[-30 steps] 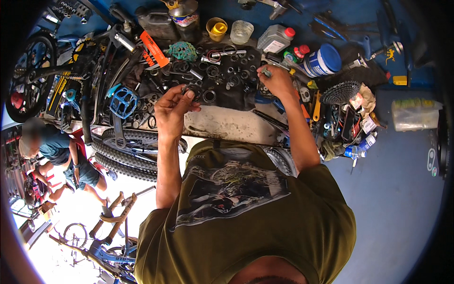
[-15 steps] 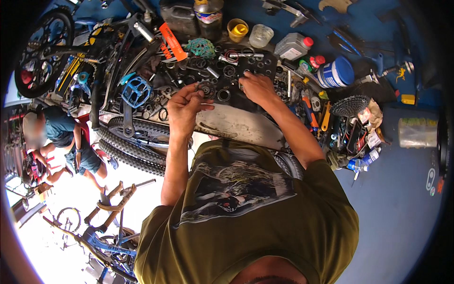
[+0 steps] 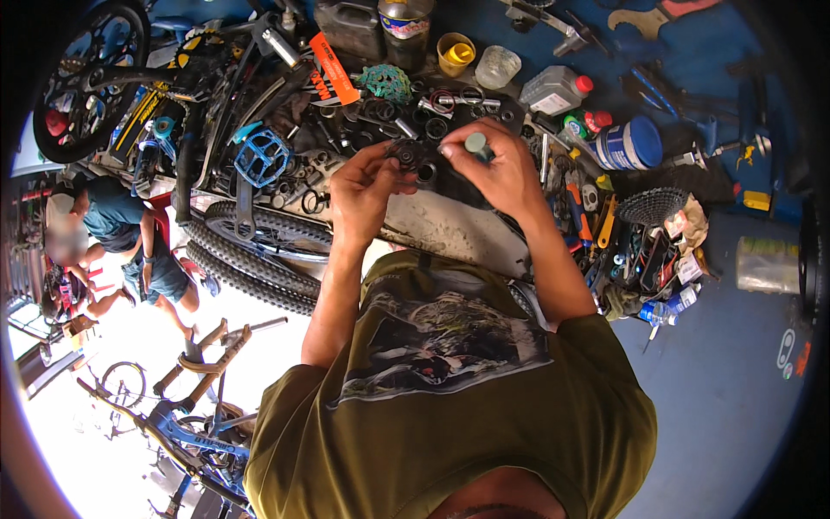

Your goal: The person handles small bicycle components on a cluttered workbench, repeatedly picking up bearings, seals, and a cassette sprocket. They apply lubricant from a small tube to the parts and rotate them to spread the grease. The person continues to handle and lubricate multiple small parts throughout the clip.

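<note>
My left hand [image 3: 367, 192] pinches a small dark round part with a centre hole [image 3: 405, 156], held low over the bench. My right hand [image 3: 503, 169] is closed on a small cylinder with a pale green round end [image 3: 476, 144]; its kind does not show. The two hands face each other, a short gap apart. Between them, a dark ring [image 3: 426, 174] rests on the black bench mat [image 3: 454, 189]. Just beyond my hands lie a silver socket [image 3: 435, 129] and several loose rings and small metal parts.
A blue pedal on a crank arm [image 3: 261, 158] lies to the left, above bike tyres [image 3: 251, 268]. Bottles, a blue-lidded tub [image 3: 629, 144] and a cassette [image 3: 650, 208] crowd the right side. A seated person [image 3: 130, 233] is at far left, near a blue bike frame [image 3: 194, 439].
My right hand has lifted from the parts on the mat and now holds the pale-ended cylinder. My left hand still holds the round part. The whole view has shifted slightly.
</note>
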Demonstrator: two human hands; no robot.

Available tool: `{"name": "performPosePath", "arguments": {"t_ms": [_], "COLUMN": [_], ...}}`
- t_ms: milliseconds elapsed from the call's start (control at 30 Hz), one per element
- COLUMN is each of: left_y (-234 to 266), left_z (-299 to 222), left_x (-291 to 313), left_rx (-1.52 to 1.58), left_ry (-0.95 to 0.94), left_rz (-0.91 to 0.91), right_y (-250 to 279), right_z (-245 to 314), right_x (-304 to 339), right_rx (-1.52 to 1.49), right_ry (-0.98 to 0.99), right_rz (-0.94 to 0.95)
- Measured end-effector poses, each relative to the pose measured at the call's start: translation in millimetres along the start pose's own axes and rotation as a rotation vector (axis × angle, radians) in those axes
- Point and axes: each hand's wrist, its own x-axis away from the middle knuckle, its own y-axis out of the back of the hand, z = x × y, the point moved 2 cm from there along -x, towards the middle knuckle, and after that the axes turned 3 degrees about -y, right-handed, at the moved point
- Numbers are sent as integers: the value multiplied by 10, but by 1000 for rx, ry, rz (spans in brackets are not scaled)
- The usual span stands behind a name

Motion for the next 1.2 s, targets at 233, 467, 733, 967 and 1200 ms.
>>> {"name": "performPosePath", "arguments": {"t_ms": [233, 467, 733, 967, 1200], "left_y": [-153, -131, 7, 14, -67], "left_z": [-65, -118, -80, -13, -109], "left_x": [4, 47, -6, -55, -21], "left_rx": [-8, -28, 124, 67, 36], "left_ry": [-53, -81, -77, -73, -39], "left_rz": [69, 96, 119, 98, 148], "right_y": [-154, -219, 148, -74, -254], "right_z": [156, 214, -28, -992, -1162], "right_x": [-19, -36, -187, -42, -22], "right_rx": [-36, -256, -293, 798, 921], "right_ry": [151, 60, -167, -149, -60], "right_rz": [-101, -49, -75, 111, 234]}}
